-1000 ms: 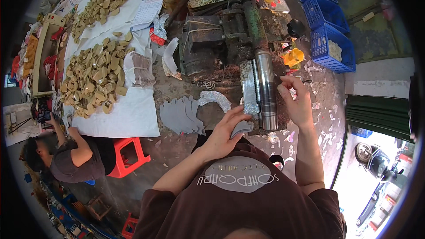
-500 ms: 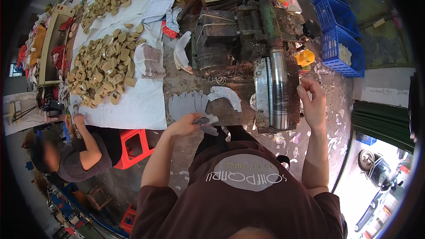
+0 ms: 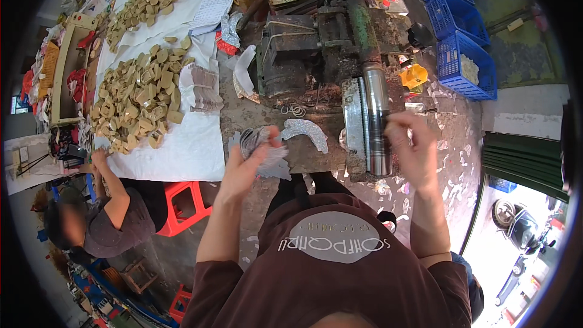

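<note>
- Left hand (image 3: 244, 163) near the front edge of the worktop (image 3: 310, 161); its grip was closed around a fanned sheaf (image 3: 261, 142) of thin grey pieces, raised and slightly blurred
- More grey pieces (image 3: 276, 170) lay on the worktop under and beside the sheaf, half hidden, so by my reading only part of the lot was gathered up
- Right hand (image 3: 418, 152) just beside the metal roller (image 3: 378, 121), fingers curled toward the thumb; too blurred to tell whether it pinched anything or touched the roller
- No grey piece could be made out on the roller; handling of this sheaf looked unfinished
- Glittery curved piece (image 3: 308, 132) lay flat, between the left hand and the roller, apart from the grey lot; done or waiting, could not tell
- Farther back, the dark machine (image 3: 291, 48), a pale curved piece (image 3: 244, 73) at its left
- On the white cloth (image 3: 194, 158), a greyish stack (image 3: 203, 88) stood beside tan blocks (image 3: 136, 103); its stage unclear
- Floor at right strewn with pale scraps (image 3: 449, 146), suggesting a fair amount already worked
</note>
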`<state>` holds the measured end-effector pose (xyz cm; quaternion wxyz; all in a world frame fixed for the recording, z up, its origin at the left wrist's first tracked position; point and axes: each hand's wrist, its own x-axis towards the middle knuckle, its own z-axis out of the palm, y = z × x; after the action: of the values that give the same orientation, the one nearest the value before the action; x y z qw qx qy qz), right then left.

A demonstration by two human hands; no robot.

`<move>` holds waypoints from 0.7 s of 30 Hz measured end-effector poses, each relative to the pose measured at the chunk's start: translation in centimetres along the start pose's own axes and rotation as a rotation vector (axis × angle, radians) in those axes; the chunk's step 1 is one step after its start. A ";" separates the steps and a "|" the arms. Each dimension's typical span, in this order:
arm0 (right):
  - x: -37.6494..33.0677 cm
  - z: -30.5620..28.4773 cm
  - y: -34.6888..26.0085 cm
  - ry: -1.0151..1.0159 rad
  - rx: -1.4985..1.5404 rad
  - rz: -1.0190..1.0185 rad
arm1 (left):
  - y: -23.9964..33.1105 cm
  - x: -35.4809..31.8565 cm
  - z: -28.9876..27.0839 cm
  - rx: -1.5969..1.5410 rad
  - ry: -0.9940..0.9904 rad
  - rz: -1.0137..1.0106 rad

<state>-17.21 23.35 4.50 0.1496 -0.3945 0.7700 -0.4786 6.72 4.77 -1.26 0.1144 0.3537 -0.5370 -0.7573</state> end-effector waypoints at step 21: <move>-0.2 4.0 -2.0 0.094 -0.063 -0.390 | 2.0 0.4 12.2 -0.173 0.107 0.253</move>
<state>-13.72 20.60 4.19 0.0054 -0.5180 0.6998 -0.4919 -2.03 12.68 2.50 0.2674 0.3118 -0.5031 -0.7604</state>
